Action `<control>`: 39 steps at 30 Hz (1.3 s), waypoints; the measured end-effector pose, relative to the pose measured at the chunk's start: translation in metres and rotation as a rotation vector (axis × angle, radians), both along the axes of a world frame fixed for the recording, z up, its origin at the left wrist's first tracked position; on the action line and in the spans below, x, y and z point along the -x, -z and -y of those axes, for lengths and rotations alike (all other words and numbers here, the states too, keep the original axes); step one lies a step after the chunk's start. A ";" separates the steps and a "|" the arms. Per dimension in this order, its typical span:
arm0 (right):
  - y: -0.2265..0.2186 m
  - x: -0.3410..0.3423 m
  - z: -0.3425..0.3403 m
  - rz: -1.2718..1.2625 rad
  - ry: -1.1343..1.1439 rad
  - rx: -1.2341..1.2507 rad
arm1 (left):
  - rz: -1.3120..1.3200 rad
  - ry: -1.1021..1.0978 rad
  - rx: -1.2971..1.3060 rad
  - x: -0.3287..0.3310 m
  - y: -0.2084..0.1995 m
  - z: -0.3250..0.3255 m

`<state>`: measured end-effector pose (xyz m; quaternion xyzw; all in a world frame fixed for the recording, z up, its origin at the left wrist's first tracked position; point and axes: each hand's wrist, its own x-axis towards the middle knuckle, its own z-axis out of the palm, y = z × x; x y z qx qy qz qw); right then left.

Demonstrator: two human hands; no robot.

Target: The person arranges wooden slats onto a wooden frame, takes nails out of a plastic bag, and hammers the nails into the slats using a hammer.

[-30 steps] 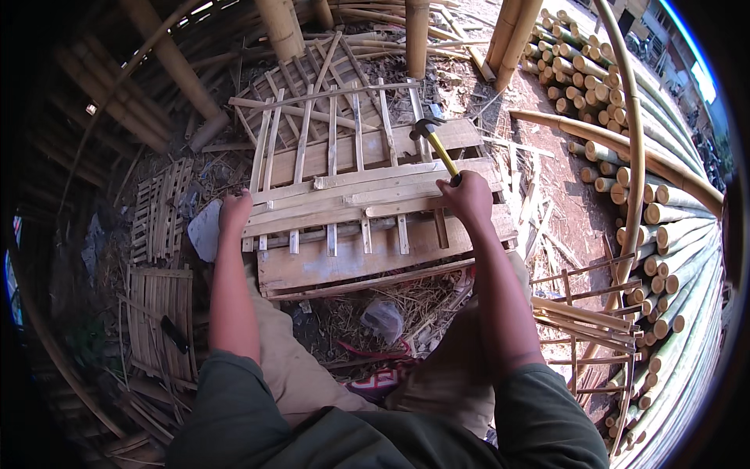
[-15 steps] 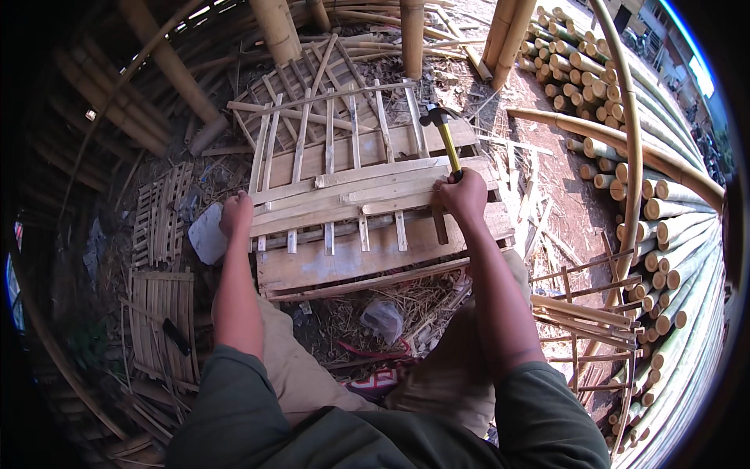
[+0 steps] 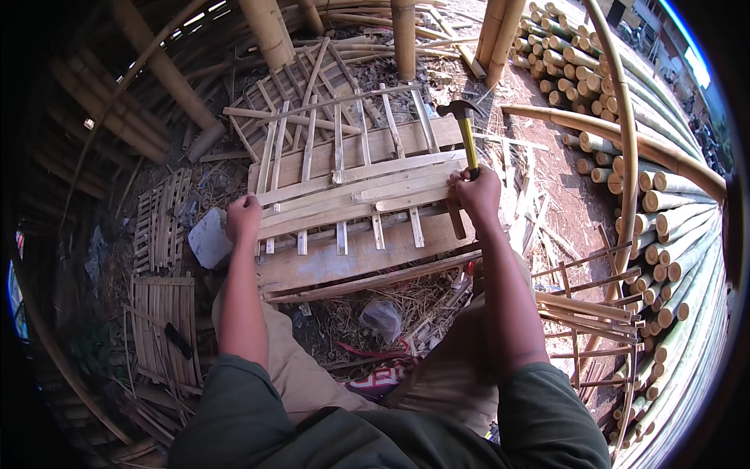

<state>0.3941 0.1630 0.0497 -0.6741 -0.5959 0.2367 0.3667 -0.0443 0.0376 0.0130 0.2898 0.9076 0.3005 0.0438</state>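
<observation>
Two hands — right hand (image 3: 478,193) gripping hammer (image 3: 466,129), left hand (image 3: 243,218) on bamboo lattice (image 3: 351,187)

Both forearms reach forward from the lower edge, bare below dark green sleeves pushed to the elbows. The left hand (image 3: 243,217) is curled into a loose fist, knuckles up, planted at the left edge of the slatted bamboo panel (image 3: 351,187). The right hand (image 3: 478,193) sits at the panel's right edge, fingers wrapped tight around the yellow handle of a hammer (image 3: 466,129), which stands raised and nearly upright, wrist cocked back.
</observation>
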 end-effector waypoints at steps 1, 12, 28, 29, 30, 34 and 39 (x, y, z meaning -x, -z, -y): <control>-0.001 -0.002 0.001 -0.023 0.005 0.000 | -0.001 0.002 0.000 -0.002 0.001 0.000; 0.001 -0.050 0.000 -0.177 -0.006 -0.051 | 0.038 0.160 -0.057 -0.056 -0.017 0.000; 0.032 -0.084 -0.027 0.053 0.075 0.107 | 0.022 0.224 -0.073 -0.088 0.005 -0.016; 0.032 -0.083 -0.029 0.097 0.084 0.122 | 0.016 0.236 -0.093 -0.084 0.006 -0.016; 0.033 -0.083 -0.030 0.142 0.092 0.138 | 0.010 0.248 -0.113 -0.081 0.008 -0.016; 0.014 -0.070 -0.019 0.248 0.071 0.154 | 0.026 0.265 -0.069 -0.076 -0.001 -0.008; 0.007 -0.067 -0.017 0.325 0.092 0.150 | -0.017 0.292 -0.058 -0.072 -0.001 -0.008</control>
